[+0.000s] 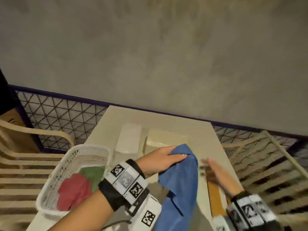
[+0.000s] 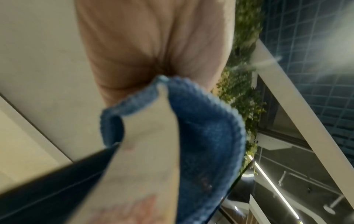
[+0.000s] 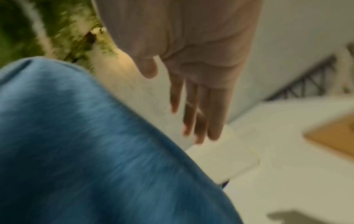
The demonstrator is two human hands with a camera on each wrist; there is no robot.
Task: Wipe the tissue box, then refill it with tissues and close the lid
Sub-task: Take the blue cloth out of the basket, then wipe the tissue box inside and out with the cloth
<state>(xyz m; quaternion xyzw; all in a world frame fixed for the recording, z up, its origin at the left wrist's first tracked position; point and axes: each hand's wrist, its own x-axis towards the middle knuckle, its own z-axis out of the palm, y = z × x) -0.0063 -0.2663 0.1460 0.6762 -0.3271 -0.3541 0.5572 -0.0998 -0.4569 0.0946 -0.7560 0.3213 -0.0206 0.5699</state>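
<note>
A blue cloth hangs over the near middle of the beige table. My left hand grips its top fold, and the left wrist view shows the blue cloth bunched against my left hand. Just behind the cloth stands the cream tissue box, partly hidden. A wrapped white tissue pack lies left of the box. My right hand is blurred, fingers straight, empty, right of the cloth. In the right wrist view my right hand hovers beside the blue cloth.
A white basket with a red cloth and a green cloth sits at the table's near left. A wooden lid-like board lies near my right wrist. Slatted chairs flank the table; a mesh fence runs behind.
</note>
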